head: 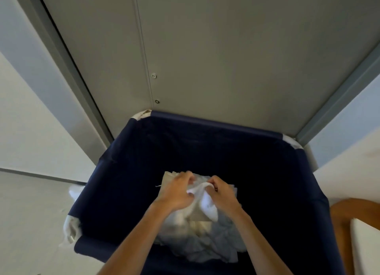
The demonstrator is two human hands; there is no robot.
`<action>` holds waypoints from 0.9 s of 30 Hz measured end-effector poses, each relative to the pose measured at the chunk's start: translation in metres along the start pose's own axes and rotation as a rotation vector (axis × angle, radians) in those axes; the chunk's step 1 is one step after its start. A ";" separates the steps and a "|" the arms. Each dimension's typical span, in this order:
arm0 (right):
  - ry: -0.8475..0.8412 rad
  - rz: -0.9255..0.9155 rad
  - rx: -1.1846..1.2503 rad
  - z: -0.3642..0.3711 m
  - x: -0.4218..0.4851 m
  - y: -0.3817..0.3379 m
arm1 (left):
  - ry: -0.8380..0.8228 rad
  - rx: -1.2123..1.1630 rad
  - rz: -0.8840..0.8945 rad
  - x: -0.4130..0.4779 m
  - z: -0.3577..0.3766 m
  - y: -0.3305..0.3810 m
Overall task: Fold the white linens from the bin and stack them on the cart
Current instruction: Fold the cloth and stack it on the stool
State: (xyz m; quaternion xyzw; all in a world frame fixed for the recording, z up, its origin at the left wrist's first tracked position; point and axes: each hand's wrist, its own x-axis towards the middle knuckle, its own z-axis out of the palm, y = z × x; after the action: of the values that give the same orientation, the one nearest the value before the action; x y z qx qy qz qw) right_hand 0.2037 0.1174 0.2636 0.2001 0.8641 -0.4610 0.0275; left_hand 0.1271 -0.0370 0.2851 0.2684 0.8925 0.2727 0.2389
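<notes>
A deep navy fabric bin (127, 172) fills the lower middle of the head view. A heap of crumpled white linens (205, 246) lies at its bottom. Both my hands reach down into it. My left hand (176, 190) and my right hand (221, 192) pinch one small white linen (207, 205) between them, close together, above the heap. Part of that cloth hangs down below my right hand. The cart's stacking surface is mostly out of frame.
A grey metal door or panel (226, 48) stands right behind the bin. White walls flank it. At the lower right is a curved wooden edge (349, 211) with a white surface (366, 244) inside it. Pale floor (30, 213) lies to the left.
</notes>
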 end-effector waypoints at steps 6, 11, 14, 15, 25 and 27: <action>0.052 -0.088 0.147 -0.002 -0.006 -0.017 | 0.019 0.076 0.048 0.011 0.020 0.017; -0.105 -0.075 0.191 -0.014 -0.003 -0.005 | 0.018 -0.075 0.060 0.008 0.005 0.025; -0.229 0.052 -0.028 -0.008 0.002 0.001 | 0.017 -0.119 0.100 0.005 -0.002 0.031; -0.269 0.099 -0.103 -0.003 0.004 0.002 | 0.016 -0.137 0.110 0.003 -0.004 0.032; 0.029 0.120 0.006 -0.005 0.015 -0.005 | -0.130 -0.227 -0.038 -0.004 -0.016 0.015; 0.089 0.090 0.078 -0.015 0.014 -0.012 | -0.203 -0.202 -0.044 -0.003 -0.014 0.014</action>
State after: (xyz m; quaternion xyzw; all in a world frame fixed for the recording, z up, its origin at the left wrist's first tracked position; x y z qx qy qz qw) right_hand 0.1889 0.1281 0.2782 0.2600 0.8359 -0.4834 0.0022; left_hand 0.1264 -0.0338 0.3045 0.2494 0.8374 0.3275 0.3598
